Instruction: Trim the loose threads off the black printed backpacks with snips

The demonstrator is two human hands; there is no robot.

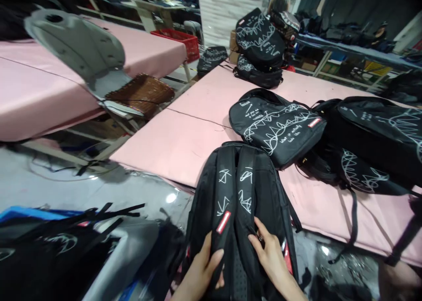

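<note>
A black backpack (267, 182) stands at the near edge of the pink table, its back side with two shoulder straps facing me. White scribbles mark both straps. A small red label sits on the left strap (225, 178). My left hand (206, 263) is closed around that strap's lower part, thumb on top. On the right strap (245, 182), my right hand (266, 248) pinches the lower part with thumb and fingers. Just beyond lies another black backpack (280, 120) with white zigzag drawings and lettering, close against the first one.
More black backpacks (372, 129) are piled on the right of the pink table (165, 147). A further stack (260, 41) stands at its far end. A grey chair (79, 45) is between the tables. Dark bags (52, 252) fill a container at lower left.
</note>
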